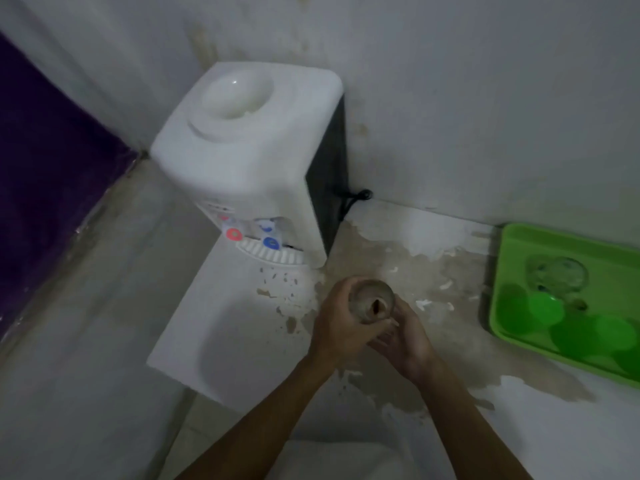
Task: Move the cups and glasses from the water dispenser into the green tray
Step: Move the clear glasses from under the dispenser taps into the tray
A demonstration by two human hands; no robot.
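A clear glass (372, 299) is held upright in front of me, seen from above. My left hand (341, 325) wraps its left side and my right hand (405, 337) cups its right side and base. The white water dispenser (249, 157) stands in the corner behind, with a red tap (233, 233) and a blue tap (271, 242) over its drip grille. The green tray (519, 244) lies at the right edge. It holds several green cups (545, 308) and a clear glass (557, 275) near its back.
The white counter (221, 327) is stained and peeling in the middle. Its left edge drops off beside a purple wall (45, 188). A black cord (356, 197) hangs behind the dispenser. White walls close the back and right.
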